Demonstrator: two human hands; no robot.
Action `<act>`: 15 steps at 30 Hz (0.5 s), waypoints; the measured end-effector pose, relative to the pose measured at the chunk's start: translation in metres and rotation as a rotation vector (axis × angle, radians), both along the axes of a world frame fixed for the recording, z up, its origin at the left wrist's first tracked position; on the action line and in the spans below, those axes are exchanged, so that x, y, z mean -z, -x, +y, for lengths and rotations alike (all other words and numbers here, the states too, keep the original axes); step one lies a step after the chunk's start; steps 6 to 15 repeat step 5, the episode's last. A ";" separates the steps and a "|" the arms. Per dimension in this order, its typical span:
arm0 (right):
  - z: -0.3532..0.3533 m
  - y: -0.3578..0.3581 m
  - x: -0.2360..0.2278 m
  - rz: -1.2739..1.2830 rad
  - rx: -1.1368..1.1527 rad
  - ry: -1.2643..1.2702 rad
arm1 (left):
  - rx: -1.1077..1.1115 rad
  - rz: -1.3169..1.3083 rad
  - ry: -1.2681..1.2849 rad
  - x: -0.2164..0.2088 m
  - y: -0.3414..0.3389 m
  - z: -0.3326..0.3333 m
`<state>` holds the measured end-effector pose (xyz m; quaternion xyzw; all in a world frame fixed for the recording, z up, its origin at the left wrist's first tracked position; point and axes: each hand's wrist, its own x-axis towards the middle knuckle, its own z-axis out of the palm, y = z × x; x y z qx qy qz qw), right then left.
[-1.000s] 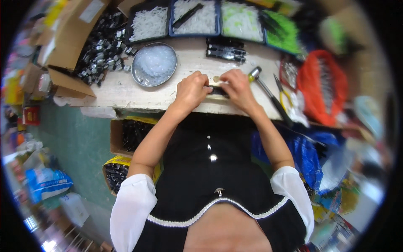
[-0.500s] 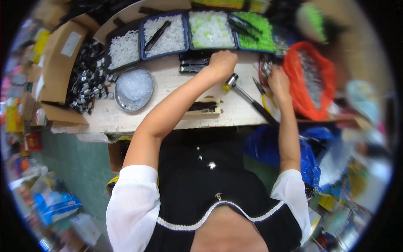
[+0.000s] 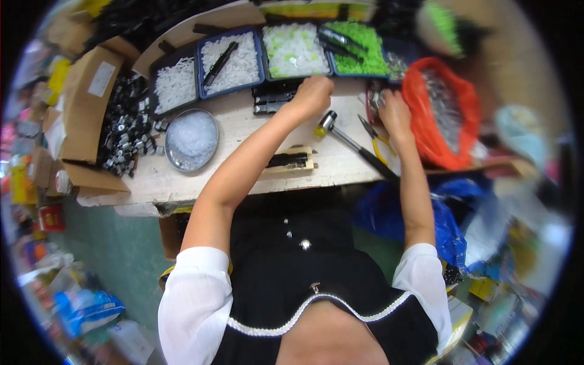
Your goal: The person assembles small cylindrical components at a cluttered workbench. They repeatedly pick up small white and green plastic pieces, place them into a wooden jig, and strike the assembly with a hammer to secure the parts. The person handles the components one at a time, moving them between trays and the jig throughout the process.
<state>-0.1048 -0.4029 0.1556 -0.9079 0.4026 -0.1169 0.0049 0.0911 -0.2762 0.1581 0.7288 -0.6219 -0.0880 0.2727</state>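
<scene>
My left hand [image 3: 314, 96] is closed in a loose fist over the far part of the bench; whatever its fingers hold is hidden. Just to its left lie several black bar-shaped pieces [image 3: 272, 104]. My right hand [image 3: 395, 111] reaches with bent fingers into a small reddish dish of metal bits [image 3: 375, 97], and its fingertips cannot be made out. Between my forearms rests a hammer [image 3: 350, 139] with a silver and yellow head and a black handle. Beside my right wrist lie yellow-handled pliers [image 3: 378, 135]. A wooden jig [image 3: 295, 159] with a black piece in it sits at the near edge.
Along the back stand trays of white pieces [image 3: 230, 61], white-and-lime pieces [image 3: 296, 52] and green pieces [image 3: 362, 53]. A round metal bowl [image 3: 191, 140], a pile of black and silver parts [image 3: 128, 125] and a cardboard box [image 3: 91, 106] are left. A red bag [image 3: 467, 115] of metal parts stands right.
The whole view has shifted a little, so the bench things sit slightly farther left. Both hands stay in nearly the same places over the bench.
</scene>
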 end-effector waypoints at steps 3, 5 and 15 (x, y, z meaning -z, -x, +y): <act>-0.004 -0.003 0.001 0.048 0.028 -0.030 | -0.060 0.413 0.198 -0.012 -0.003 0.025; -0.017 -0.006 0.013 0.101 0.038 -0.059 | -0.206 0.829 -0.039 -0.044 0.002 0.052; -0.017 -0.006 0.013 0.101 0.038 -0.059 | -0.206 0.829 -0.039 -0.044 0.002 0.052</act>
